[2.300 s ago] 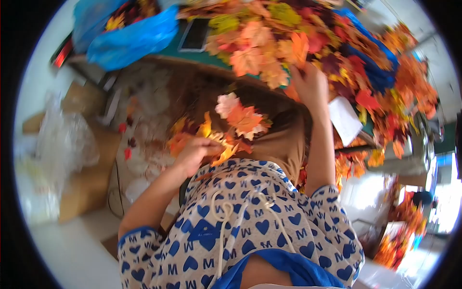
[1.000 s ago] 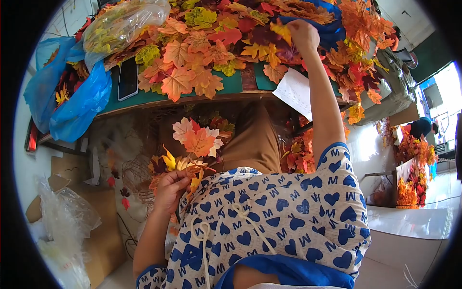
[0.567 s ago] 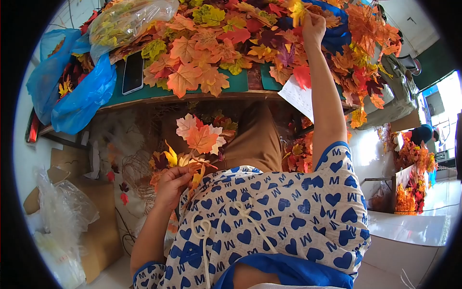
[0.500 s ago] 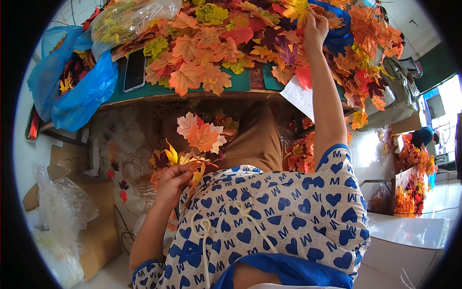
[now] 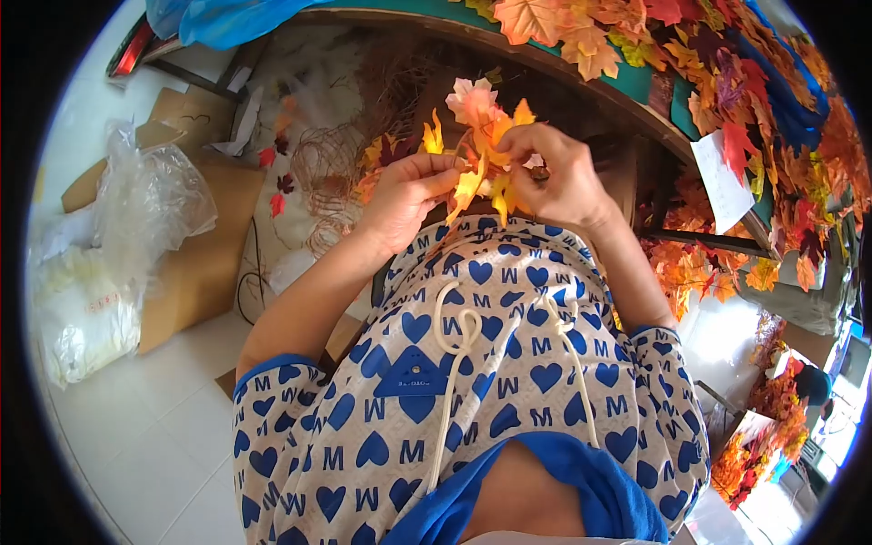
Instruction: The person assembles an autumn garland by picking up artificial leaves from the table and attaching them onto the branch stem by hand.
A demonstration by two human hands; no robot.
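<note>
Above my lap, my left hand [image 5: 413, 195] pinches a garland of artificial maple leaves [image 5: 474, 107], its fingers closed round the strand. Pale pink, orange and yellow leaves stick up between my two hands. Close on the right, my right hand [image 5: 559, 177] is closed on a yellow leaf [image 5: 506, 193], held against the garland. Part of that leaf is hidden behind my fingers. More of the garland, with yellow and dark red leaves, hangs behind my left hand.
Orange, red and yellow leaves [image 5: 581, 41] cover the green table, with a white paper [image 5: 722, 186] at its edge. A blue bag [image 5: 241, 18] is at upper left. Clear plastic bags [image 5: 136, 209] and cardboard [image 5: 204, 245] lie at left. Leaves [image 5: 277, 204] lie on the floor.
My right hand has come down from the leaf pile on the table to beside my left hand, bringing a yellow leaf. The view has tilted down and turned.
</note>
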